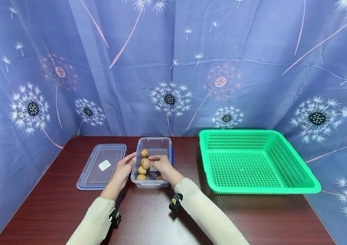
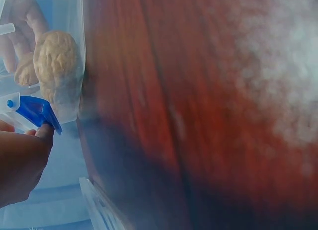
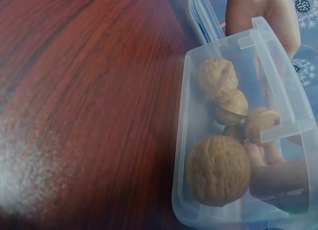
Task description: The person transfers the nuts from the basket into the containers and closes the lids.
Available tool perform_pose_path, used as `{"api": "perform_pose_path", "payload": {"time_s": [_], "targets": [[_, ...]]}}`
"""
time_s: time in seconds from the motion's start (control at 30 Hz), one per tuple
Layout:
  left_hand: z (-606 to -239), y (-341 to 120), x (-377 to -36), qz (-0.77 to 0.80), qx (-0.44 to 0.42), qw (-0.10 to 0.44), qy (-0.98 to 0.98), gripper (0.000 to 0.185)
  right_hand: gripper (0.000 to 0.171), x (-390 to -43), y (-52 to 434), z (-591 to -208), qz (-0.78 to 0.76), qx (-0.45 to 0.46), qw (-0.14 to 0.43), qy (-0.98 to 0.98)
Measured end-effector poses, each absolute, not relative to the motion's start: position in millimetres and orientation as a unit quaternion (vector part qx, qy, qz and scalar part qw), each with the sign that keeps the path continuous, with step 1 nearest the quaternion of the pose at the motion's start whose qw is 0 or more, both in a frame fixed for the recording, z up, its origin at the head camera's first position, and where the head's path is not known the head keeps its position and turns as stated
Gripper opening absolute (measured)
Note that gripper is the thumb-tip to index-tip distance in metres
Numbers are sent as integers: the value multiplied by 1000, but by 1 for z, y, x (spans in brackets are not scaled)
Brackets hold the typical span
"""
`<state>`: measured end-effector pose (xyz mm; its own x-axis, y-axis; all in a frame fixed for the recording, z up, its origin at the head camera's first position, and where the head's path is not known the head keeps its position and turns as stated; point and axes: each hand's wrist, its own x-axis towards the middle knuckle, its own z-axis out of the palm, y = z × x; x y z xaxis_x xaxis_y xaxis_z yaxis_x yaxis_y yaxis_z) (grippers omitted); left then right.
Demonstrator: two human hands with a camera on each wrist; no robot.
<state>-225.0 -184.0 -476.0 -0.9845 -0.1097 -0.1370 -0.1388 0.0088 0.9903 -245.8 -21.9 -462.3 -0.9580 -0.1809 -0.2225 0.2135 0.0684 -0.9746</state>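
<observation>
Right hand (image 1: 161, 165) pinches a walnut (image 1: 145, 162) inside the clear box (image 1: 152, 183); left hand (image 1: 124, 168) rests spread against the box's side. A loose pinch could drop the walnut; a nudge could slide the box across the bench (image 1: 53, 204).

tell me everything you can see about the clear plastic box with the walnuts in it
The clear plastic box is a small rectangular container with rounded corners, see-through walls and blue latch clips. It stands upright and open on the dark red wooden table, between its removed lid and the green basket. Several walnuts lie inside. The left hand touches its left wall, and the right hand reaches in, fingers around a walnut.
</observation>
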Motion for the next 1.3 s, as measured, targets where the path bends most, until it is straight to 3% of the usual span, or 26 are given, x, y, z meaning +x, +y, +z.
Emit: {"api": "perform_pose_path", "payload": {"time_s": [0.83, 1.3], "targets": [[-468, -184, -224, 713, -80, -8, 697, 43, 35, -244, -19, -456, -707, -29, 114, 698], [-453, -207, -219, 714, -87, -27, 694, 45, 36, -232, -38, -439, -744, -66, 85, 659]]}}
